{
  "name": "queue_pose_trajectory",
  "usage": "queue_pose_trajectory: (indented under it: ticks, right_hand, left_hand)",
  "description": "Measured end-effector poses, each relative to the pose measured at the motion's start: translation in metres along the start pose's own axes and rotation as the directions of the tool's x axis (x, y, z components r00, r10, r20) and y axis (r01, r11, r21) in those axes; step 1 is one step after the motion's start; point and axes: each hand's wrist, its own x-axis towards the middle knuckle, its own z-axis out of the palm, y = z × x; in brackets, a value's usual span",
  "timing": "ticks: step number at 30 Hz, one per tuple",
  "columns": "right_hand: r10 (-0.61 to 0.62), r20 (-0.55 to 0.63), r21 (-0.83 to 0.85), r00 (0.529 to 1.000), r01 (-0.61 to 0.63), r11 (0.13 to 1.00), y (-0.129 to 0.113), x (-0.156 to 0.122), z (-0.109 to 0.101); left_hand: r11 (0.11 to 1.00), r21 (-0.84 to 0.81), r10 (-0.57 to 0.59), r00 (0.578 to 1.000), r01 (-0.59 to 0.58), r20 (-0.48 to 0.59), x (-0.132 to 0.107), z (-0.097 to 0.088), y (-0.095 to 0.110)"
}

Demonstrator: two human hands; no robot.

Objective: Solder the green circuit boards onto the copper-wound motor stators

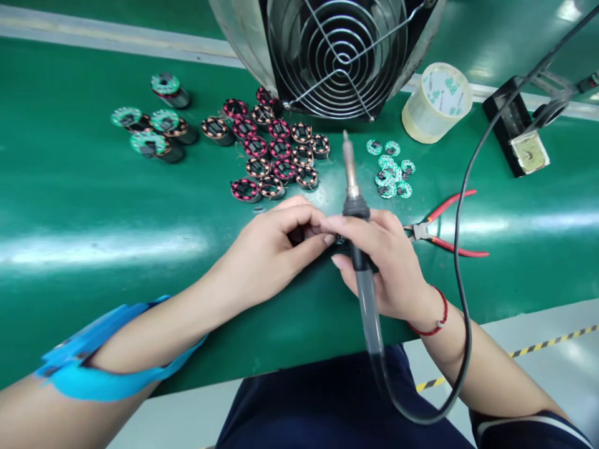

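My right hand (384,262) is closed around a soldering iron (357,209), its tip pointing up and away from me. Between the fingers of my left hand (276,249) is a small dark part with a bit of circuit board (340,239), mostly hidden by both hands. The fingertips of the two hands come close together over it. Just beyond my left hand stand several wound motor stators (281,149), with red or copper-coloured coils. Past my right hand lies a loose pile of small round green circuit boards (390,171).
A fan with a wire guard (341,59) stands at the back. Several stators topped with boards (156,125) are at the left. To the right are red-handled cutters (423,231), a tape roll (437,103) and an iron stand with sponge (528,153). The iron's cable (461,249) loops over my right forearm.
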Motion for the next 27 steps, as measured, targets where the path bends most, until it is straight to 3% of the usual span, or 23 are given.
queue_pose_trajectory:
  ticks: [2,9,13,21,27]
  right_hand:
    - [-0.025,0.006,0.008,1.0,0.025,1.0,0.0,-0.0003,0.0]
    - [0.059,-0.093,-0.008,0.994,-0.06,0.998,0.0044,-0.0039,0.0025]
    - [0.059,-0.098,-0.002,0.993,-0.06,0.998,0.0026,-0.0025,0.0021]
    - [0.01,-0.049,0.013,0.999,-0.009,1.0,0.0018,-0.001,0.0012]
    - [0.071,-0.082,0.005,0.994,-0.071,0.997,0.0029,-0.0021,0.0012]
  left_hand:
    - [1.0,-0.007,-0.003,1.0,0.003,0.001,0.0001,0.0004,-0.0004]
    - [0.999,-0.029,-0.025,0.999,0.023,-0.044,0.0003,0.0017,-0.0028]
    - [1.0,-0.01,-0.008,0.997,0.008,-0.071,0.0003,0.0018,-0.0031]
    - [1.0,0.028,0.01,1.0,-0.01,-0.015,-0.0012,0.0,-0.0066]
    - [0.998,0.057,0.012,0.999,-0.01,-0.041,-0.0009,0.0009,-0.0061]
